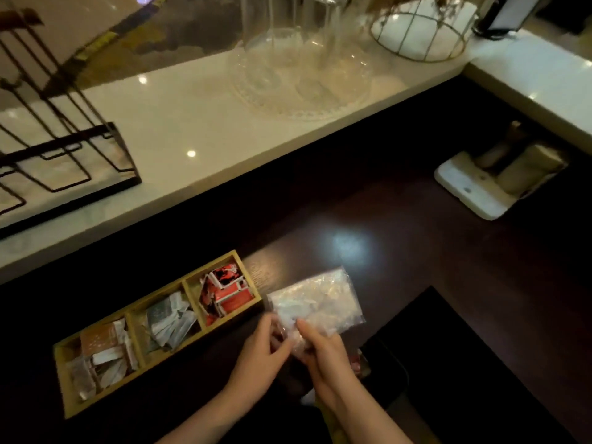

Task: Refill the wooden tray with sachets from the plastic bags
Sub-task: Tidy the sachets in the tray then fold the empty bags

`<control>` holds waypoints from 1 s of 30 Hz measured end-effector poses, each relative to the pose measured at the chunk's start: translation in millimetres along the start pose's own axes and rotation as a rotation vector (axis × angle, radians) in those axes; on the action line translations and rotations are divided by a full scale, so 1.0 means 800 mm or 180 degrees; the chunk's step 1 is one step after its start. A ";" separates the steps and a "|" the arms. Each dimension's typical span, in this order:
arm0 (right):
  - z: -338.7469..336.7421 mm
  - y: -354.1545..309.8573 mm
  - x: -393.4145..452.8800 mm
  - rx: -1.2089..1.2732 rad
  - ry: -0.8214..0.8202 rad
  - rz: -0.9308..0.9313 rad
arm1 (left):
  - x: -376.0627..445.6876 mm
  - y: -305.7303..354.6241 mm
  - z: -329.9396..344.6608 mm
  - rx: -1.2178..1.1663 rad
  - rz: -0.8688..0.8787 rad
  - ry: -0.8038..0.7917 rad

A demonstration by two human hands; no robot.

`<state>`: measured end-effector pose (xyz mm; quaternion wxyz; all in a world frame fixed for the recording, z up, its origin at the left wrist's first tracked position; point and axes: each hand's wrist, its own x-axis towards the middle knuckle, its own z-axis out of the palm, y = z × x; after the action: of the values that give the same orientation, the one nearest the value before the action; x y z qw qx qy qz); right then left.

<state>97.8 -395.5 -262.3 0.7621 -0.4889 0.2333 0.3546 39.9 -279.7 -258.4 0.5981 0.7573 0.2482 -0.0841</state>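
Head camera view: both hands are working at the near edge of a clear plastic bag [315, 302] lying on the dark wooden bench [448, 267]. The left hand [259, 357] and right hand [323, 350] are each pinching the bag's near end, fingers closed on the plastic. Just left of the bag, a three-compartment wooden tray [134, 322] is sitting, holding red sachets [226, 291] at its far right, pale sachets [169, 318] in the middle and brown-and-white sachets [101, 354] at its near left.

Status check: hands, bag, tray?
Left hand and right hand both gripping near edge of clear plastic bag. Three-compartment wooden tray beside it, sachets in every section. Nothing blocking.
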 end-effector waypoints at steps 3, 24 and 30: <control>-0.054 -0.007 0.017 0.0005 0.0509 0.0001 | 0.030 0.000 0.021 0.0826 0.0388 0.0036; -0.377 0.122 0.188 0.0972 0.2317 0.1176 | 0.156 -0.016 0.168 0.3824 0.2187 -0.0469; -0.400 0.150 0.226 0.1215 0.2138 0.1309 | 0.159 -0.022 0.170 0.3808 0.2363 -0.0273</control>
<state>118.6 -598.0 -591.1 0.6342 -0.3709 0.6220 0.2709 164.1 -371.0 -364.4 0.0776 0.9869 -0.1391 -0.0263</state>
